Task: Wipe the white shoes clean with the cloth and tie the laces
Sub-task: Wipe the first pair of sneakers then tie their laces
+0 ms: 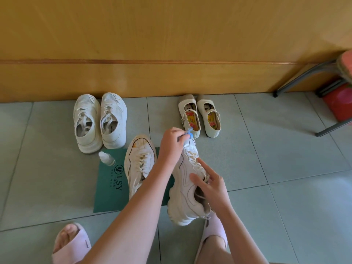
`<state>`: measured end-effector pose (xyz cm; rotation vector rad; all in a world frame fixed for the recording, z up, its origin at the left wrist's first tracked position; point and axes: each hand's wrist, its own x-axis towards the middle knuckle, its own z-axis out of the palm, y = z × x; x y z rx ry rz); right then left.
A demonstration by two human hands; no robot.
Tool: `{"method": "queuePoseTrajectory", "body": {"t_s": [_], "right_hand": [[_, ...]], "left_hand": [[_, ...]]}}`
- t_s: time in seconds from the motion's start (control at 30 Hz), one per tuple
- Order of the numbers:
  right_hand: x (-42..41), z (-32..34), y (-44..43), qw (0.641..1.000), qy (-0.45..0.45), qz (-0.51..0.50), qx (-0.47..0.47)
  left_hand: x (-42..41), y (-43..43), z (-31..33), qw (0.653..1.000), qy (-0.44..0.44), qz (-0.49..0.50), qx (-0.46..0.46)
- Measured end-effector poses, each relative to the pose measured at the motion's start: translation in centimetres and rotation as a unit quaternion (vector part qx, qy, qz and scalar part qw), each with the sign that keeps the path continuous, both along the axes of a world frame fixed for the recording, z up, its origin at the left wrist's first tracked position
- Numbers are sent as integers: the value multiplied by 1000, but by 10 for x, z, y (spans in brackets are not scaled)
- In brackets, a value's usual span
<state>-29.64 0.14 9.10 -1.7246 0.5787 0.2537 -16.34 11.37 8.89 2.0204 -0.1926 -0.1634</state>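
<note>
The left hand [170, 145] pinches a small blue cloth [188, 132] against the toe of a white sneaker [185, 187], which is tilted above the tiled floor [266, 159]. The right hand [211, 185] grasps it at the laced collar. Its upper looks pale, with cream laces loosely threaded. The second sneaker [140, 161] lies on a green mat [110, 187], its toe stained brownish-yellow.

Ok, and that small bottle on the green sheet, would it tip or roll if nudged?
The small bottle appears to stand upright, narrow and taller than wide, so a nudge would probably tip it. Its round body would then likely roll on the flat green sheet. It looks like light plastic, probably not fragile.
</note>
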Motion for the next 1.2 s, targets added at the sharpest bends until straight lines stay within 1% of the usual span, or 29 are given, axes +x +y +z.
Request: {"method": "queuePoseTrajectory", "body": {"t_s": [0.07, 0.17, 0.27, 0.33, 0.43, 0.5, 0.73, 0.87, 1.03, 1.2], "right_hand": [[0, -1, 0, 1000, 3, -1, 1], [0, 3, 4, 1000, 3, 10, -19], [-1, 4, 5, 1000, -2, -1, -15], [-3, 1, 3, 1000, -6, -16, 2], [-4, 0, 1, 1000, -6, -22, 20], [-4, 0, 1, 1000, -4, -15, 26], [-3, 3, -5, 999, -4, 26, 35], [-1, -1, -2, 999, -1, 48, 14], [0, -3, 2, 999, 0, 39, -5], [-1, 0, 0, 1000, -1, 25, 13]], "left_hand": [[-14, 1, -2, 1000, -21, 8, 8], [-35, 5, -14, 995, -16, 97, 24], [-56, 8, -13, 992, -8, 129, 9], [-71, 8, -10, 992, -7, 128, 5], [-86, 8, -11, 995, -18, 98, 23], [-90, 9, -12, 996, -21, 80, 33], [-113, 17, -8, 998, -11, 63, 13], [-129, 24, -12, 997, -4, 74, 11], [-137, 21, -9, 993, 23, 111, 32], [-150, 18, 1, 990, 29, 133, 33]]}}
